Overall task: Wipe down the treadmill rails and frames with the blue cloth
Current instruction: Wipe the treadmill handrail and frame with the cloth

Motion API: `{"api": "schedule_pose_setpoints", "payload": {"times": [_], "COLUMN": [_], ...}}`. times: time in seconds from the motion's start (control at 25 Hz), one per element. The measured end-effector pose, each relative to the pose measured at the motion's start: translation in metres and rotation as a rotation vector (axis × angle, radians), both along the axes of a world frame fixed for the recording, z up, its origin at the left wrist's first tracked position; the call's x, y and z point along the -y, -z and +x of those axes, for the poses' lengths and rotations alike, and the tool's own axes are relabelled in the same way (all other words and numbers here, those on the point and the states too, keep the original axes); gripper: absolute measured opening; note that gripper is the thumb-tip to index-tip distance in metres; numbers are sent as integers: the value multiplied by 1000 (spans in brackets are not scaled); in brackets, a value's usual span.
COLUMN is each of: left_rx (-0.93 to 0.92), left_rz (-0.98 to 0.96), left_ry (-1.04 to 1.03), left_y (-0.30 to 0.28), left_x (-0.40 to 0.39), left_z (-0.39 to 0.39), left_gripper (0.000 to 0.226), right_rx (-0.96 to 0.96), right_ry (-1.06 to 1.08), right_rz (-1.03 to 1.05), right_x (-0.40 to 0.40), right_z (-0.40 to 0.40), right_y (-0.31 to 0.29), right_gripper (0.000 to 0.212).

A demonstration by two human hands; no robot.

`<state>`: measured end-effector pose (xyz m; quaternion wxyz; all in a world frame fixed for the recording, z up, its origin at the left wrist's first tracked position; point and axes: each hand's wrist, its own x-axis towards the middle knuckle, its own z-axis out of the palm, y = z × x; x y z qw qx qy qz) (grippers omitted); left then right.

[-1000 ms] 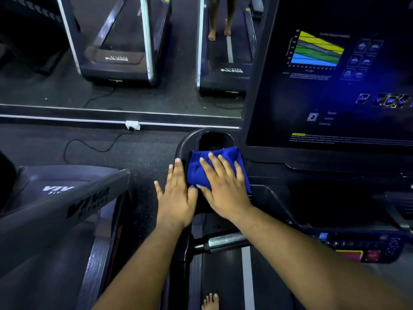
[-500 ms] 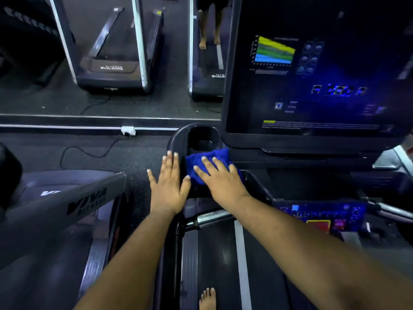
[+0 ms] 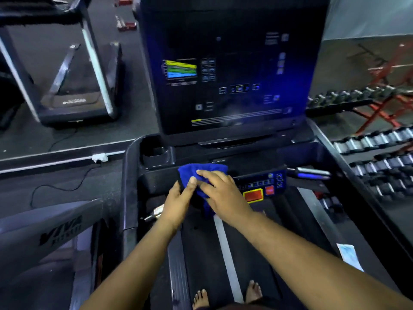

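The blue cloth lies bunched on the treadmill console's dark front ledge, one tail hanging toward 6 o'clock. The control panel sits at its 3 o'clock, the cup holder at 10 o'clock.

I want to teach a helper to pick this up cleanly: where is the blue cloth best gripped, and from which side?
Probably by the bunched upper part of the blue cloth, coming from above. It lies crumpled over the console's front edge, so raised folds there offer something to pinch, while its lower end hangs loose. The left hand and right hand already cover its middle.
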<state>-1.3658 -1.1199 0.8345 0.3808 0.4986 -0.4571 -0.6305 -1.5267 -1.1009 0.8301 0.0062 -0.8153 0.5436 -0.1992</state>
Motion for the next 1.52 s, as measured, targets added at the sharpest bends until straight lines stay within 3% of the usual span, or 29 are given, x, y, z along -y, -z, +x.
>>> {"api": "schedule_pose_setpoints", "payload": {"times": [0.08, 0.16, 0.32, 0.44, 0.52, 0.6, 0.8, 0.88, 0.96, 1.12, 1.28, 1.52], "left_rx": [-80, -116, -84, -62, -43, 102, 792, 1090, 1288, 1239, 1173, 1216], "left_rz": [-36, -15, 27, 112, 130, 1, -506, -653, -695, -613, -636, -630], "left_ry": [70, 172, 293, 333, 337, 304, 261, 348, 520, 725, 805, 872], "left_y": [-15, -21, -17, -10, -2, 4, 10, 17, 30, 55, 55, 60], "left_x": [-13, -18, -24, -28, -24, -17, 18, 43, 63, 83, 86, 93], "left_z": [-37, -80, -176, -238, -272, -295, -336, -346, -348, -341, -341, -343], "left_gripper": [33, 24, 16, 22, 23, 22, 25, 34, 45, 59, 59, 59], "right_rx": [54, 148, 682, 1037, 1180, 1103, 617, 281, 131, -13, -51, -102], "right_ry": [29, 73, 405, 594, 624, 687, 868, 922, 785, 606, 582, 689], "right_rz": [6, 32, 53, 332, 376, 253, 129, 191, 259, 206, 457, 129], "right_x": [-25, -53, -86, -95, -92, -80, -32, -7, 0, 5, 57, -7], "right_z": [-41, -87, -175, -226, -260, -287, -321, -324, -313, -321, -362, -344], "right_y": [0, 6, 27, 32, 37, 35, 35, 46, 64, 99, 72, 130], "right_gripper": [52, 68, 72, 84, 77, 67, 64, 66, 60, 45, 54, 61]}}
